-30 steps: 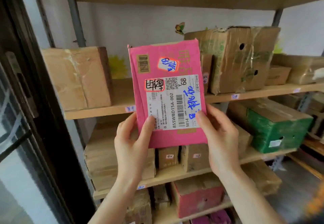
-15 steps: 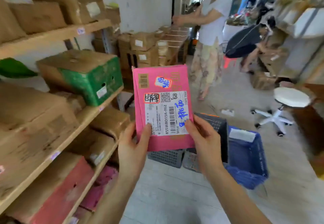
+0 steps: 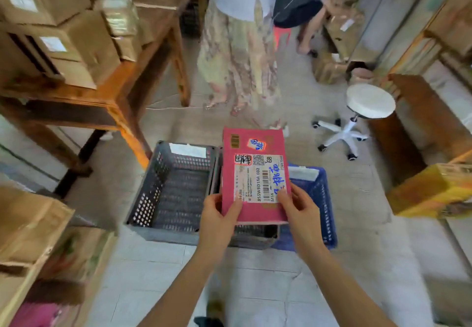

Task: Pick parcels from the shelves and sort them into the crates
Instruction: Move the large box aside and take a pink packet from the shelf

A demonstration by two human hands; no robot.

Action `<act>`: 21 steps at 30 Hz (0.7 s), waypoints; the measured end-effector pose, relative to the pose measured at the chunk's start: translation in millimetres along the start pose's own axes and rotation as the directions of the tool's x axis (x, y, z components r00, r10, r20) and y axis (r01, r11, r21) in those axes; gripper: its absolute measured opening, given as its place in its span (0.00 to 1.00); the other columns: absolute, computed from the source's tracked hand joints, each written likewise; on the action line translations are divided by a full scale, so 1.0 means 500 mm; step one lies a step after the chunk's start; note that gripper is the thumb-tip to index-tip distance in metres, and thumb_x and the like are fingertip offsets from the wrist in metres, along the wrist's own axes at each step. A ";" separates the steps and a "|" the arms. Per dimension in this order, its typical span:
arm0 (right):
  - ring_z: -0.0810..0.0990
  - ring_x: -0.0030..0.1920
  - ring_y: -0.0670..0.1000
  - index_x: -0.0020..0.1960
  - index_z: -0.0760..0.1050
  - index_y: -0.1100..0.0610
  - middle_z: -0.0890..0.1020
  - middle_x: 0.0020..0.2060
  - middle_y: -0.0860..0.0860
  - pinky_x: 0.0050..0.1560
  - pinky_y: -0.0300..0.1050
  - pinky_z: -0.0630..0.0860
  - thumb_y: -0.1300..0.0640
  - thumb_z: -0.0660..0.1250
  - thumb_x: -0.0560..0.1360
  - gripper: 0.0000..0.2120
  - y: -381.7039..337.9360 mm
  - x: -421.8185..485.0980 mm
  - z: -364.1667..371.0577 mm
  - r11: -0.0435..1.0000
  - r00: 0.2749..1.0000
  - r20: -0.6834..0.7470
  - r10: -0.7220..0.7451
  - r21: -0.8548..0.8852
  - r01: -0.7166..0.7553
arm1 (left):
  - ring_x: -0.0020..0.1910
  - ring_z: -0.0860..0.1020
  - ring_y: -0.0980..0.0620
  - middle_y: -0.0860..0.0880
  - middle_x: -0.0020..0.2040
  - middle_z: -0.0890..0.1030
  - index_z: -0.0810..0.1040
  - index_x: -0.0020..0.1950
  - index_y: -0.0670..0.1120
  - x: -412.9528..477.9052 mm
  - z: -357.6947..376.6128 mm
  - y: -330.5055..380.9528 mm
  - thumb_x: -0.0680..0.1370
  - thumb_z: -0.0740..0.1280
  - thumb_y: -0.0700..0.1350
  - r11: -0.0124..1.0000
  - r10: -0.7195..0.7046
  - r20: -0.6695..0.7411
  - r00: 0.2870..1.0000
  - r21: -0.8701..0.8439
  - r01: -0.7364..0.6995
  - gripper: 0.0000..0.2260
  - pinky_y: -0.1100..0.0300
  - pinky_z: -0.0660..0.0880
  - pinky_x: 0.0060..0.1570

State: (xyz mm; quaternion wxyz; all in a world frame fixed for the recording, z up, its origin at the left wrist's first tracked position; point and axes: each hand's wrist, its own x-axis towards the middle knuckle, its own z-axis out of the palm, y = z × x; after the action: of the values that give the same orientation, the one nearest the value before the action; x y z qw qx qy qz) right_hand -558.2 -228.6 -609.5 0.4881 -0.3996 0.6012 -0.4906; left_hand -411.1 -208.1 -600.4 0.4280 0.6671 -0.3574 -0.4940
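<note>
The grey crate (image 3: 153,181) stands open to reach from above — the pink parcel (image 3: 255,181) overhangs its right edge and the blue crate (image 3: 323,199) — wooden table (image 3: 120,81) close left, white stool (image 3: 370,100) right.

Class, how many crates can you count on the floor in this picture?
3. A grey crate sits left of the parcel; a second grey crate is mostly hidden behind the parcel; a blue crate is on the right. Others may be hidden.
</note>
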 end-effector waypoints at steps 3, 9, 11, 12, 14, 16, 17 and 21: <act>0.80 0.46 0.42 0.56 0.73 0.49 0.81 0.47 0.43 0.39 0.31 0.78 0.60 0.67 0.74 0.12 0.072 0.139 0.015 0.991 0.991 0.026 0.132 0.010 -0.132 | 0.50 0.79 0.46 0.46 0.54 0.77 0.68 0.60 0.43 0.157 0.059 -0.042 0.77 0.65 0.46 0.987 -0.132 0.054 0.990 0.101 0.126 0.15 0.48 0.77 0.50; 0.79 0.50 0.52 0.64 0.69 0.55 0.79 0.52 0.52 0.47 0.45 0.78 0.62 0.66 0.75 0.18 0.294 0.417 0.053 0.910 0.908 -0.061 0.414 -0.006 -0.415 | 0.49 0.76 0.52 0.50 0.55 0.78 0.70 0.62 0.46 0.481 0.163 -0.228 0.78 0.63 0.51 0.938 -0.216 0.178 0.960 0.309 0.154 0.15 0.61 0.72 0.46; 0.79 0.51 0.55 0.68 0.67 0.58 0.78 0.55 0.55 0.47 0.46 0.78 0.64 0.65 0.76 0.21 0.385 0.503 0.064 0.881 0.877 -0.124 0.465 -0.030 -0.472 | 0.53 0.77 0.50 0.49 0.59 0.78 0.68 0.66 0.49 0.576 0.204 -0.315 0.79 0.59 0.53 0.908 -0.326 0.224 0.919 0.344 0.238 0.17 0.59 0.73 0.49; 0.79 0.52 0.55 0.69 0.66 0.59 0.77 0.56 0.55 0.47 0.45 0.78 0.64 0.64 0.76 0.22 0.431 0.542 0.070 0.870 0.865 -0.146 0.480 -0.050 -0.491 | 0.55 0.77 0.47 0.48 0.60 0.78 0.67 0.67 0.51 0.619 0.227 -0.361 0.79 0.59 0.53 0.895 -0.390 0.235 0.891 0.325 0.306 0.17 0.57 0.74 0.52; 0.77 0.51 0.52 0.70 0.64 0.59 0.76 0.55 0.54 0.40 0.37 0.76 0.63 0.62 0.77 0.21 0.530 0.617 0.082 0.864 0.864 -0.179 0.470 -0.105 -0.492 | 0.58 0.77 0.43 0.47 0.61 0.77 0.69 0.65 0.52 0.702 0.275 -0.459 0.79 0.59 0.53 0.869 -0.485 0.216 0.848 0.230 0.438 0.15 0.52 0.76 0.56; 0.76 0.49 0.49 0.70 0.63 0.58 0.75 0.55 0.53 0.36 0.32 0.72 0.62 0.61 0.78 0.21 0.634 0.686 0.091 0.861 0.870 -0.209 0.446 -0.163 -0.481 | 0.55 0.78 0.43 0.44 0.58 0.79 0.73 0.57 0.48 0.777 0.327 -0.551 0.78 0.63 0.51 0.813 -0.582 0.139 0.801 0.098 0.573 0.11 0.50 0.76 0.57; 0.76 0.49 0.49 0.70 0.62 0.58 0.75 0.56 0.53 0.37 0.32 0.71 0.61 0.60 0.78 0.21 0.687 0.718 0.094 0.856 0.871 -0.223 0.438 -0.193 -0.480 | 0.52 0.78 0.44 0.43 0.56 0.80 0.74 0.54 0.44 0.811 0.352 -0.593 0.77 0.65 0.50 0.769 -0.638 0.093 0.765 0.008 0.640 0.12 0.51 0.76 0.55; 0.77 0.56 0.51 0.71 0.61 0.56 0.75 0.61 0.54 0.54 0.47 0.77 0.57 0.60 0.79 0.22 0.901 0.825 0.100 0.828 0.873 -0.240 0.424 -0.288 -0.481 | 0.46 0.78 0.46 0.41 0.49 0.81 0.76 0.48 0.37 0.930 0.442 -0.747 0.73 0.71 0.47 0.575 -0.787 0.021 0.616 -0.334 0.746 0.13 0.58 0.74 0.40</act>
State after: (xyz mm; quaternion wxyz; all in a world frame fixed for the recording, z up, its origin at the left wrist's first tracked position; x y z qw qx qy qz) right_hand -594.3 -544.3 -1133.4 0.4625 -0.2810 0.7924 -0.2813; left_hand -485.1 -533.2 -1141.7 0.2929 0.7101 0.0779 -0.6355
